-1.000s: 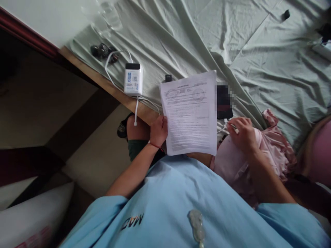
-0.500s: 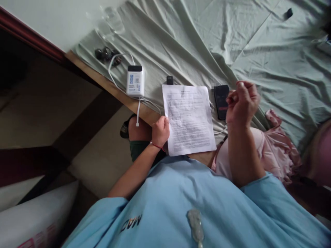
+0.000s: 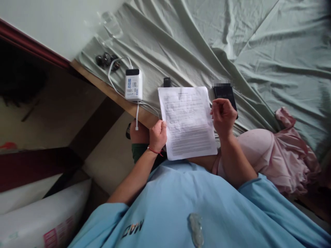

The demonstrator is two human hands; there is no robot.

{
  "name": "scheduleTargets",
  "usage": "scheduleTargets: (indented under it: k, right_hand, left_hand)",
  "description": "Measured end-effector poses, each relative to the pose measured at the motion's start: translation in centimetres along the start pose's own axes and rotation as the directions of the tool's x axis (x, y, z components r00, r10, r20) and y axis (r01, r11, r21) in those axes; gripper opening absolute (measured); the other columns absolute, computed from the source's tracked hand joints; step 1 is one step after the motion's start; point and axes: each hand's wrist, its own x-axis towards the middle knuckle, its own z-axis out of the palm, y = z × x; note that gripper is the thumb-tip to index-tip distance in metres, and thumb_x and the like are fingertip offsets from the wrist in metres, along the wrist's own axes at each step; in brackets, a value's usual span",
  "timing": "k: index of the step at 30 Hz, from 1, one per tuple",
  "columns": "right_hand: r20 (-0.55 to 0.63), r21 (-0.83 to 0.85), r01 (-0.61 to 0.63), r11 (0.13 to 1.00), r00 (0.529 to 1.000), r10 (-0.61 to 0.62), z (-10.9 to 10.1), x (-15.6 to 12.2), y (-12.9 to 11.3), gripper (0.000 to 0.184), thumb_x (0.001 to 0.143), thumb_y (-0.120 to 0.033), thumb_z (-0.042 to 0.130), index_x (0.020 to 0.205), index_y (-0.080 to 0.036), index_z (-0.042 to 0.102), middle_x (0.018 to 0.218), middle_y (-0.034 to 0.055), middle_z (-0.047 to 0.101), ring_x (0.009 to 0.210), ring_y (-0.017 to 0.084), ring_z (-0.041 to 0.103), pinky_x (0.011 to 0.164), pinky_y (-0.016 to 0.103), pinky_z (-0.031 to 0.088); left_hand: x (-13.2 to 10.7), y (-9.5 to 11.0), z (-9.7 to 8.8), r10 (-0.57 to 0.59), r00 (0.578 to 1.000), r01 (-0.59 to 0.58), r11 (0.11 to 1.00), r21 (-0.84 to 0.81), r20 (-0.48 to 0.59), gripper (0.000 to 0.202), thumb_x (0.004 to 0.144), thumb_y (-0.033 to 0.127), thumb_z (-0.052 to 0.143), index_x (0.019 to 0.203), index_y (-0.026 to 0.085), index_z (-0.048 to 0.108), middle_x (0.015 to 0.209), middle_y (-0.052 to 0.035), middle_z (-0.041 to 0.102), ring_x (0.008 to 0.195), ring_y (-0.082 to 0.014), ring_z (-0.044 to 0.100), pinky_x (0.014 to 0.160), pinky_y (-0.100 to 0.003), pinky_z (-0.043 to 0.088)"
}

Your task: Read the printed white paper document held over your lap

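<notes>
A printed white sheet of paper (image 3: 187,122) is held up over my lap at the edge of a bed. My left hand (image 3: 157,135), with a red thread on its wrist, is closed on the sheet's lower left edge. My right hand (image 3: 222,116) is curled at the sheet's right edge, its fingers pinched together; whether it grips the paper I cannot tell. Just behind that hand a black phone (image 3: 225,94) lies on the sheet.
A pale green bedsheet (image 3: 258,51) covers the bed. On it lie a white power bank (image 3: 133,84) with a white cable (image 3: 113,74), a small black object (image 3: 167,82) and dark earbuds (image 3: 104,59). A pink cushion or garment (image 3: 274,151) lies at my right knee.
My right hand rose from the pink cloth, lifted near the phone, then came down to the sheet's right edge. The paper tilted flatter. My left hand kept its hold.
</notes>
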Motion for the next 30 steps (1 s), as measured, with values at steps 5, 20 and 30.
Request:
scheduleTargets:
  k: [5, 20, 30]
  right_hand:
    - [0.114, -0.309, 0.095, 0.946, 0.991, -0.062, -0.1, 0.1, -0.9, 0.022, 0.098, -0.03, 0.047, 0.103, -0.021, 0.066, 0.097, 0.0072, 0.068, 0.078, 0.017, 0.062, 0.072, 0.032, 0.049]
    - [0.191, -0.411, -0.022, 0.911, 0.975, 0.109, 0.2, -0.2, 1.0, 0.034, 0.095, -0.043, 0.05, 0.11, -0.02, 0.068, 0.083, 0.0092, 0.072, 0.074, 0.025, 0.063, 0.071, 0.037, 0.048]
    - [0.184, -0.298, -0.055, 0.953, 0.976, 0.114, -0.3, -0.1, -0.3, 0.019, 0.093, -0.037, 0.055, 0.085, -0.022, 0.064, 0.072, 0.0004, 0.063, 0.062, 0.015, 0.052, 0.064, 0.03, 0.04]
  left_hand:
    - [-0.1, 0.1, 0.1, -0.021, 1.0, 0.021, 1.0, 0.013, -0.02, 0.035, 0.101, 0.038, 0.039, 0.071, 0.021, 0.041, 0.059, 0.0008, 0.045, 0.055, -0.0134, 0.042, 0.059, -0.029, 0.03]
    - [-0.2, 0.4, 0.4, -0.076, 0.996, 0.076, 0.997, -0.015, -0.043, 0.028, 0.101, 0.038, 0.041, 0.081, 0.021, 0.05, 0.061, 0.0008, 0.05, 0.057, -0.0141, 0.047, 0.058, -0.027, 0.033]
    - [-0.1, 0.7, 0.3, -0.124, 0.992, 0.123, 0.991, -0.052, -0.021, 0.03, 0.101, 0.037, 0.04, 0.076, 0.022, 0.044, 0.06, 0.0011, 0.048, 0.056, -0.014, 0.046, 0.058, -0.028, 0.034]
